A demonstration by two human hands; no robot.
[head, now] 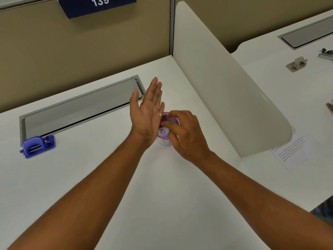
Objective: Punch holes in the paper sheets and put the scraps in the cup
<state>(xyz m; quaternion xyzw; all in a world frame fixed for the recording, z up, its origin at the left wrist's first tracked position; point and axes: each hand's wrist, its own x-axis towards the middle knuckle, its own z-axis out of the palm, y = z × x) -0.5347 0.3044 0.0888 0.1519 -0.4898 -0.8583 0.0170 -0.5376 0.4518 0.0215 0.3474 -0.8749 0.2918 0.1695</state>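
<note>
Head view of a white laminate worktop (162,186). The landmark is a small purple-and-white patterned paper cup (164,131), standing upright near the middle of the worktop. The left hand (146,114) is held edge-on just to the left of the cup, fingers extended and spread, palm facing the cup — open, gripping nothing. One small white round paper scrap (160,114) clings to the palm near the base of the little finger, just above the cup's rim. The right hand (183,132) lies over the right side of the cup, fingers curled, the fingertips (164,125) reaching across the cup's mouth towards the left palm; whether they pinch anything cannot be told. The hand covers much of the cup's right wall.

Far to the left of the cup, a blue plastic single-hole punch (38,146) rests on the worktop, at the left end of a recessed grey metal cable flap (81,107) that runs behind and to the left of the cup. To the right of the cup a white curved divider panel (225,83) rises from the worktop; beyond it, on a neighbouring surface, lie a printed white paper sheet (290,150) partly hidden by the panel and — farther back — a beige hole punch (297,64). Behind the cup, a tan partition wall (72,47) bears a dark blue sign reading 139 (98,5).
</note>
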